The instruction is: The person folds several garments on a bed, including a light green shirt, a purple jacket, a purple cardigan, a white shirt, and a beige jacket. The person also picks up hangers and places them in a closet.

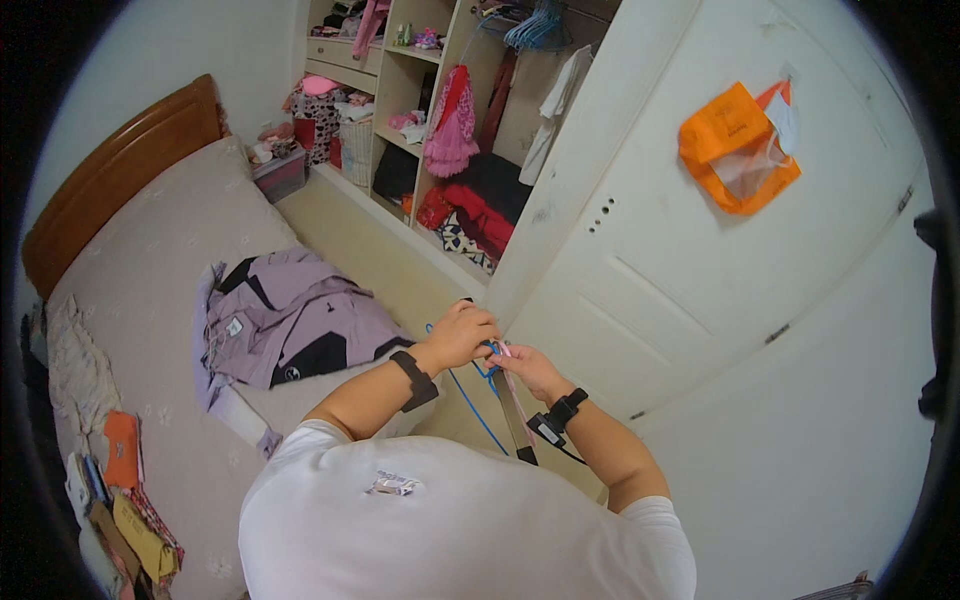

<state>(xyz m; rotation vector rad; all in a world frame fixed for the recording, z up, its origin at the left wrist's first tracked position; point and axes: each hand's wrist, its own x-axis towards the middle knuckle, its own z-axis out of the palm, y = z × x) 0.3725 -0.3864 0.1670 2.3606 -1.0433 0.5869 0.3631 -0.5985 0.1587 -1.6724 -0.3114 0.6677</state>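
In front of my white shirt, my left hand (463,330) and my right hand (525,369) meet with fingertips almost touching. Between them is a blue clothes hanger (474,410), its thin frame sloping down towards my chest. The left fingers close on its upper part. My right thumb and fingers pinch the hangers where the blue one crosses a narrow pink one (511,381). Below the hands runs a long flat bar (512,420) with black ends. How the hangers sit against this bar is partly hidden by my hands.
Left is a bed (187,442) with a lilac-and-black jacket (307,319) spread on it and folded clothes (142,532) near its edge. An open wardrobe (480,135) holds clothes and several blue hangers (536,30). An orange bag (724,127) hangs on the white door (645,300).
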